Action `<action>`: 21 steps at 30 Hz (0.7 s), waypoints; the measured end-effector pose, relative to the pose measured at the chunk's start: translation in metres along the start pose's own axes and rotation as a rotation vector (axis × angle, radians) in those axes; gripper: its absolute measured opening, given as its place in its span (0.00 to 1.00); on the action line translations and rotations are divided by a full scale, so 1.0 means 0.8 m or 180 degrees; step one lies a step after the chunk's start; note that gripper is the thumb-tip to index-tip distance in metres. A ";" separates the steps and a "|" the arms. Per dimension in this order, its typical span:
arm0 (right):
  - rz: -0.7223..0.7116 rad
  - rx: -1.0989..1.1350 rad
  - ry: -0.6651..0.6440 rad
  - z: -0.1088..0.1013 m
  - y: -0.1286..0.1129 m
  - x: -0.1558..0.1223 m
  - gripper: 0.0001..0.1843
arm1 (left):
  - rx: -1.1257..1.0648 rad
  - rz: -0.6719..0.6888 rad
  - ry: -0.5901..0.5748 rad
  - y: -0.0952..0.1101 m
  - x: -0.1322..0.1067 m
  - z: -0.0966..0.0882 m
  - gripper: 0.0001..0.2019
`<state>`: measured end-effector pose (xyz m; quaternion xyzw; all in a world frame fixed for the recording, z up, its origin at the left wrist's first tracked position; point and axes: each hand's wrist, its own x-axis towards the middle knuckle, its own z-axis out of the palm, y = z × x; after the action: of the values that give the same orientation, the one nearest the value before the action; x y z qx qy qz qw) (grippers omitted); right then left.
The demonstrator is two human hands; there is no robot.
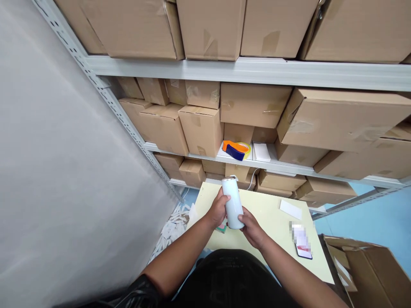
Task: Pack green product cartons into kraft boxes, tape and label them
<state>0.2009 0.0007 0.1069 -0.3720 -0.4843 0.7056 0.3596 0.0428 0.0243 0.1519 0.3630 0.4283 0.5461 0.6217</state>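
Observation:
A pale blue-white tumbler [233, 204] with a lid at its top is held above the cream table [257, 204], tilted slightly. My left hand [218, 208] wraps its left side, thumb across the front. Around the lower right side curls my right hand [252, 226], its thumb near the base. Both hands are closed on the tumbler, and most of the fingers are hidden behind it. Just below my left hand, a small green and pink item [221, 228] lies on the table, partly covered; I cannot tell what it is.
A phone [302, 244] and a white box [290, 209] lie on the table's right side. Shelves ahead hold cardboard boxes [201, 130] and an orange and blue tape dispenser [236, 149]. An open carton [369, 265] stands at right; white scraps [170, 233] litter the left floor by the wall.

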 end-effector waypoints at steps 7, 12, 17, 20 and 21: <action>-0.0242 -0.0286 0.0559 -0.006 -0.008 -0.005 0.34 | 0.0072 -0.0070 0.0269 -0.007 0.000 0.015 0.26; -0.0170 -0.0224 0.0365 -0.006 -0.012 -0.013 0.30 | -0.0007 -0.0114 0.0009 -0.006 0.004 0.019 0.26; -0.0288 -0.1459 0.1268 -0.015 -0.005 -0.011 0.36 | 0.0293 -0.0027 0.0266 -0.012 0.007 0.017 0.30; -0.0348 -0.1200 0.1060 -0.016 -0.007 -0.013 0.33 | -0.0020 -0.0061 0.0194 -0.015 0.009 0.016 0.27; -0.0319 -0.0932 0.0857 -0.015 -0.008 -0.014 0.31 | -0.0153 -0.0077 0.0110 -0.016 0.009 0.016 0.26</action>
<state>0.2179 -0.0020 0.1121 -0.4866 -0.5472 0.5528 0.3979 0.0599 0.0301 0.1441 0.3332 0.4302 0.5549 0.6293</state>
